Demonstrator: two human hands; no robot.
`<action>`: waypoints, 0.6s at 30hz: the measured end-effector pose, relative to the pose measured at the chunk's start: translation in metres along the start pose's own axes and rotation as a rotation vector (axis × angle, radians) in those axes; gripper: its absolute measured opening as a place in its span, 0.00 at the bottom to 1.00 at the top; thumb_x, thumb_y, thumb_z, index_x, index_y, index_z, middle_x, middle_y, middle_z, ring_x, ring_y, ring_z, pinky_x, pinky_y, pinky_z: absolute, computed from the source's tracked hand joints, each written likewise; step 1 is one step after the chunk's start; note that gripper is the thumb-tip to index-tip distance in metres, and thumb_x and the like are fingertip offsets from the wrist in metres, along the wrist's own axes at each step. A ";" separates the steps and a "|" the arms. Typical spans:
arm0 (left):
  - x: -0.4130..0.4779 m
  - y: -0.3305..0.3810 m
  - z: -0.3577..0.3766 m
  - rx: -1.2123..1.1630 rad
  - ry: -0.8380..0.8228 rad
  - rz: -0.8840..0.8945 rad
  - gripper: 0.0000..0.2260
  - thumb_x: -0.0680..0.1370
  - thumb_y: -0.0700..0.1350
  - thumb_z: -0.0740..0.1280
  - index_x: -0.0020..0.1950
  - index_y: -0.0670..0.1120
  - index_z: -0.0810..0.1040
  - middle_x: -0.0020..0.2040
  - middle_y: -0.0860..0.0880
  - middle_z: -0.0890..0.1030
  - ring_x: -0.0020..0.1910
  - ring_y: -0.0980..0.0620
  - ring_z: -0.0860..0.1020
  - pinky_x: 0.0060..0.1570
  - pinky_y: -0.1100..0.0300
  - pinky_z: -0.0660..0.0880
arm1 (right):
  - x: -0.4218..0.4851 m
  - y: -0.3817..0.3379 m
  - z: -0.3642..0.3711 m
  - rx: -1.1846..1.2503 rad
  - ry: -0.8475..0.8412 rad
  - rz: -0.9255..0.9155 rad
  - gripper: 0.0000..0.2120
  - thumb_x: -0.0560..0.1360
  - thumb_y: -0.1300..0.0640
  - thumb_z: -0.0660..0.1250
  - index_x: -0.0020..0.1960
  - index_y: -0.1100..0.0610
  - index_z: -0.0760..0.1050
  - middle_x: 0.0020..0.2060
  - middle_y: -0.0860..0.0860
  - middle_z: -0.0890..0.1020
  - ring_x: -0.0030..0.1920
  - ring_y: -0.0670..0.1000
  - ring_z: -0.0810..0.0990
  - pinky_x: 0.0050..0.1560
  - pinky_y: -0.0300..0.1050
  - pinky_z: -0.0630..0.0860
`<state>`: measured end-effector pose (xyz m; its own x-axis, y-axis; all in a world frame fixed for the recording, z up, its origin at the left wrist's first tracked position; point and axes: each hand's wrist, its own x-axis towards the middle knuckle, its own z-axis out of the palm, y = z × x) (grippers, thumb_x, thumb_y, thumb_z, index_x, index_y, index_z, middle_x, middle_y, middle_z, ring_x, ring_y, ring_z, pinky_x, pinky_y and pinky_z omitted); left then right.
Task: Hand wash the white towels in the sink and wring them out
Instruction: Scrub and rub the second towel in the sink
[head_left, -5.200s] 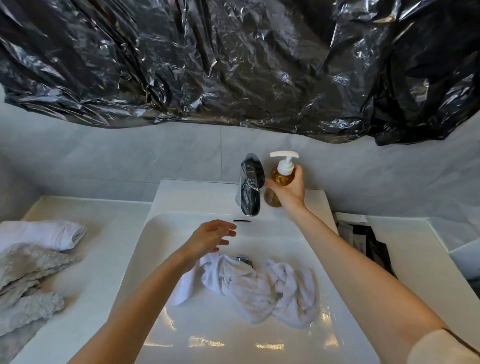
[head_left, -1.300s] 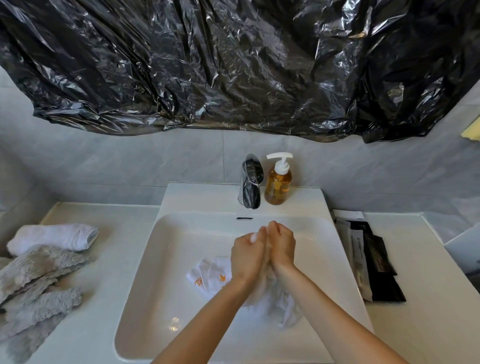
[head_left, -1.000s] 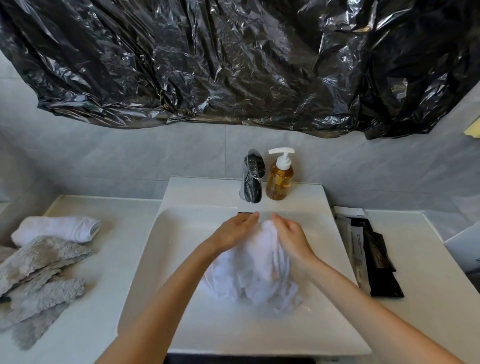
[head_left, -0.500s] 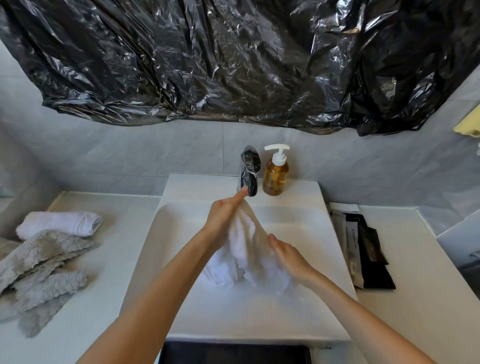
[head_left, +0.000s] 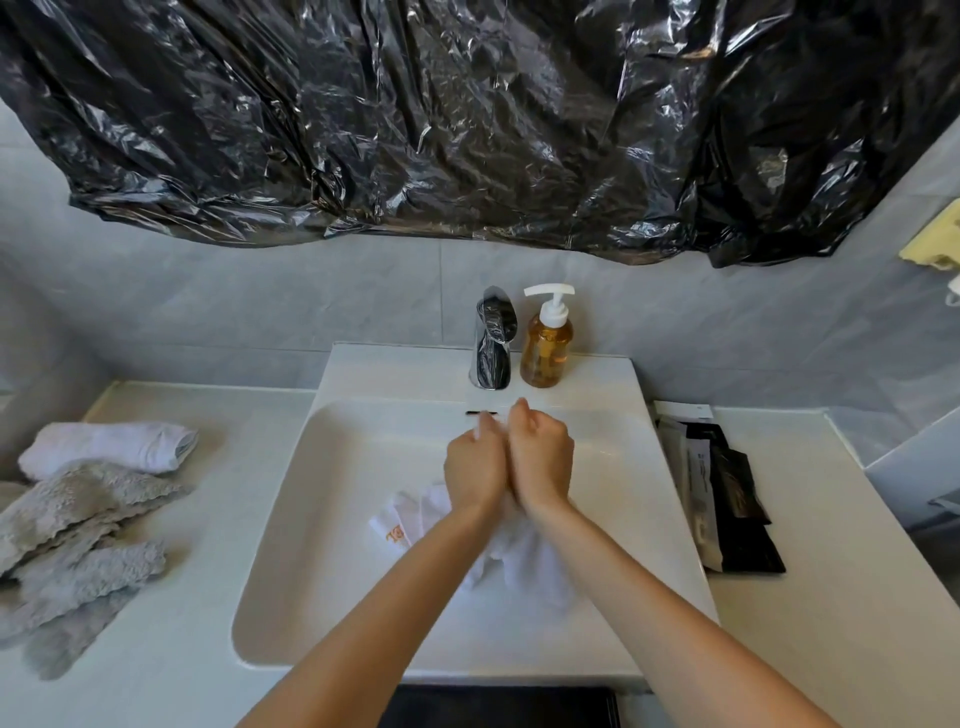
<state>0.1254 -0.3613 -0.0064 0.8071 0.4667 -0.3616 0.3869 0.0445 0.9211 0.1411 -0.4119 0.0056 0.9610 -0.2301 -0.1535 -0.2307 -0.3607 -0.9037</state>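
Note:
A wet white towel (head_left: 524, 564) with a small orange mark lies bunched in the white sink (head_left: 322, 519). My left hand (head_left: 475, 470) and my right hand (head_left: 540, 460) are pressed side by side above the basin's middle, fingers curled, each gripping a fold of the towel between them. The rest of the cloth hangs below my wrists onto the basin floor. The part inside my fists is hidden.
A black-wrapped faucet (head_left: 492, 348) and an amber soap pump bottle (head_left: 546, 343) stand on the sink's back ledge. A rolled white towel (head_left: 109, 447) and grey towels (head_left: 78, 530) lie on the left counter. Dark packets (head_left: 722, 493) lie on the right counter. Black plastic sheeting (head_left: 467, 119) hangs above.
My hands have come together from a spread position, the left dropping from near the faucet. The towel, held stretched up before, is now bunched low between my fists.

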 end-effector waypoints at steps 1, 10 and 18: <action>-0.004 -0.003 0.001 0.030 -0.024 0.029 0.20 0.82 0.51 0.57 0.37 0.43 0.79 0.39 0.43 0.83 0.43 0.44 0.80 0.47 0.51 0.76 | 0.006 0.000 0.000 0.013 -0.002 0.052 0.20 0.79 0.50 0.58 0.32 0.57 0.76 0.36 0.55 0.83 0.42 0.58 0.79 0.44 0.49 0.75; 0.004 0.002 -0.001 0.051 0.052 -0.028 0.19 0.82 0.51 0.57 0.36 0.44 0.77 0.42 0.42 0.83 0.46 0.42 0.80 0.47 0.54 0.74 | 0.010 0.010 0.012 0.003 -0.063 0.103 0.17 0.78 0.54 0.59 0.33 0.59 0.72 0.36 0.54 0.82 0.41 0.56 0.77 0.37 0.43 0.68; 0.041 0.010 -0.023 -0.127 -0.014 -0.042 0.21 0.83 0.52 0.59 0.33 0.43 0.73 0.31 0.47 0.79 0.39 0.44 0.77 0.44 0.54 0.74 | -0.017 0.019 -0.006 0.060 -0.400 0.030 0.17 0.78 0.53 0.62 0.31 0.55 0.69 0.27 0.48 0.73 0.31 0.48 0.71 0.34 0.40 0.67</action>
<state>0.1521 -0.3218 -0.0088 0.7979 0.4499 -0.4011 0.3615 0.1753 0.9157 0.1199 -0.4202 -0.0062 0.9401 0.1344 -0.3134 -0.2620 -0.3035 -0.9161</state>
